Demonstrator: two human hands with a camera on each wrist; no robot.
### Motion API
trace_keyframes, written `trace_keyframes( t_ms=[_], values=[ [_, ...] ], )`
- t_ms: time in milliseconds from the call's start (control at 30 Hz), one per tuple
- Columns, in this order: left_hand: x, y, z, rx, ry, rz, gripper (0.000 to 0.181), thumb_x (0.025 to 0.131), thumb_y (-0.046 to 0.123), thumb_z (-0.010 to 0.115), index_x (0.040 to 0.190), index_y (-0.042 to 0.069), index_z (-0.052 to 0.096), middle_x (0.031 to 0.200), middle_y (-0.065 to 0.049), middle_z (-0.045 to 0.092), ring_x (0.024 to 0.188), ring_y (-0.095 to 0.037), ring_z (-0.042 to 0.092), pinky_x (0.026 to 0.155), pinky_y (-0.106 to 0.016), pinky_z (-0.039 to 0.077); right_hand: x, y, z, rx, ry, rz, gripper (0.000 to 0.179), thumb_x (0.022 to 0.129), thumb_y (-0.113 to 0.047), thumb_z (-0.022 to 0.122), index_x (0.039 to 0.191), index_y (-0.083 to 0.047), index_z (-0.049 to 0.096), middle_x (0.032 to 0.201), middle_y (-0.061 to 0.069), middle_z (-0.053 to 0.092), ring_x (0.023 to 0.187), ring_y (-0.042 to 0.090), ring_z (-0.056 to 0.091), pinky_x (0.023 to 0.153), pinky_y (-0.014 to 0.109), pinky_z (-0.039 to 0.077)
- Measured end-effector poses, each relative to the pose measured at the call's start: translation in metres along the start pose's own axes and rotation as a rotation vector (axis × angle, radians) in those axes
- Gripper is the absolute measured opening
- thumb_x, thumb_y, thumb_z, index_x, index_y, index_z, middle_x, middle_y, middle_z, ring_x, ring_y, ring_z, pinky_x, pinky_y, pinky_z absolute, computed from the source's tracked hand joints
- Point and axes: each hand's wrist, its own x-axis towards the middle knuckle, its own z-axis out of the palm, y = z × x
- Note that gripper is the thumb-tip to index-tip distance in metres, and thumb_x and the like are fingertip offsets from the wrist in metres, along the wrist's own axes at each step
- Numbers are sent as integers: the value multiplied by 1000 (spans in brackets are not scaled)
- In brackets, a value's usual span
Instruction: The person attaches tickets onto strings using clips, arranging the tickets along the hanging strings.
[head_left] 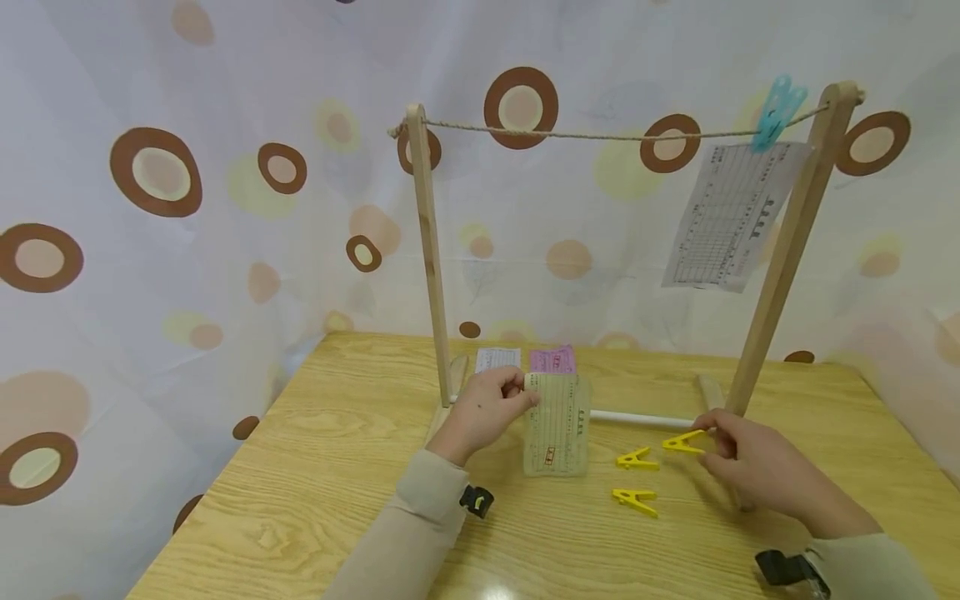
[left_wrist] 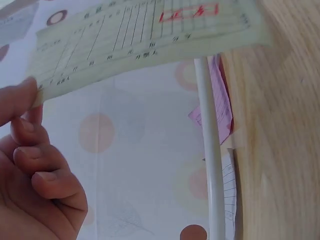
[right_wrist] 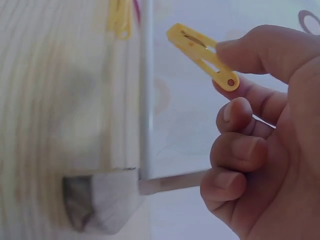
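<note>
Between thumb and finger, my left hand (head_left: 483, 412) pinches the upper left edge of a pale green paper slip (head_left: 551, 421), printed with columns and a red stamp. The slip hangs over the table in front of the white rod; the left wrist view shows the same slip (left_wrist: 135, 45) stretching away from the thumb. My right hand (head_left: 768, 467) pinches a yellow clothespin (head_left: 681, 442) by its handle end, seen closely in the right wrist view, its tip pointing away from the fingers. Two more yellow clothespins (head_left: 637, 460) lie on the table between the hands.
A wooden stand with a left post (head_left: 429, 250) and a right post (head_left: 783, 267) carries a rope (head_left: 577, 135). A blue clothespin (head_left: 776, 112) holds a white printed sheet (head_left: 727, 221) on it. Behind the white rod (head_left: 645, 419) lie a white slip (head_left: 497, 358) and a pink slip (head_left: 553, 360).
</note>
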Motion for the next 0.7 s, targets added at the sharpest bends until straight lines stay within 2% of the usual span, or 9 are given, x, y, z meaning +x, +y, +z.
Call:
trace_keyframes(
  t_ms=[133,300,500,700],
  values=[
    [0,2,-5,-35,58,24,25,103,27,62,82,14,56,66,2,43,56,-13,38,54,-28,35,-1,-11,-4,-13,44,-23,30,97,-21,71,122,-9,60,73,-1,44,58,8,36,54,28,33],
    [-3,6,-14,-13,160,89,26,105,25,58,82,14,58,66,0,43,58,-15,38,57,-29,36,2,-30,-11,-1,100,-78,29,99,-26,69,122,-9,62,73,-2,43,56,7,34,51,28,33],
    [-7,11,-29,85,263,152,18,105,23,58,91,15,64,67,1,47,53,-14,39,52,-28,36,10,-58,-24,-28,128,-167,31,99,-27,69,125,-10,64,71,-4,44,55,6,35,51,28,33],
    [0,20,-51,209,328,237,19,105,21,59,88,13,60,67,1,45,55,-13,39,54,-29,36,21,-82,-42,-76,155,-257,34,99,-25,68,129,-10,63,71,-7,44,55,5,36,52,27,35]
  ],
)
